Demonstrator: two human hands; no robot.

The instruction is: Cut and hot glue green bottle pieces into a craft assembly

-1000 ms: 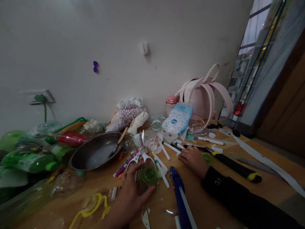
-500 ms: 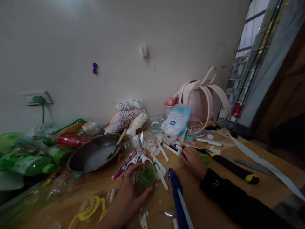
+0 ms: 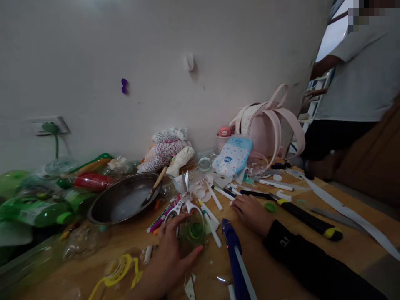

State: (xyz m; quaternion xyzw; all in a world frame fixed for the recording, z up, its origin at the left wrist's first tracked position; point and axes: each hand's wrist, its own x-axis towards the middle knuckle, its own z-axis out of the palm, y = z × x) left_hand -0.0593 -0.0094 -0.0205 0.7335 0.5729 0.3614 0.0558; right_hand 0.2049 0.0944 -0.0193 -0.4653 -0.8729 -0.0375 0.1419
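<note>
My left hand [image 3: 173, 254] curves its thumb and fingers around a clear cut bottle top [image 3: 188, 239] with a green neck, low on the table. Just beyond its fingertips lie white-handled scissors [image 3: 185, 202], blades pointing away and parted. My right hand [image 3: 251, 213] rests on the wood with nothing visible in it, fingers extended beside several white markers [image 3: 223, 192]. Between the hands is a blue glue gun [image 3: 233, 254] with a white stick at its rear. A black and yellow utility knife [image 3: 308, 218] lies right of my right hand.
A metal basin [image 3: 109, 200] holding a brush [image 3: 156, 185] stands left, near green bottles [image 3: 37, 211]. Yellow curled plastic [image 3: 118, 273] lies in front. Farther back are stuffed bundles [image 3: 165, 154], a blue dotted packet [image 3: 234, 156] and a pink backpack [image 3: 259, 127]. A person [image 3: 359, 83] stands at right.
A person in a light shirt has come into view at the right. Both my hands keep nearly the same place and pose; the view has shifted slightly.
</note>
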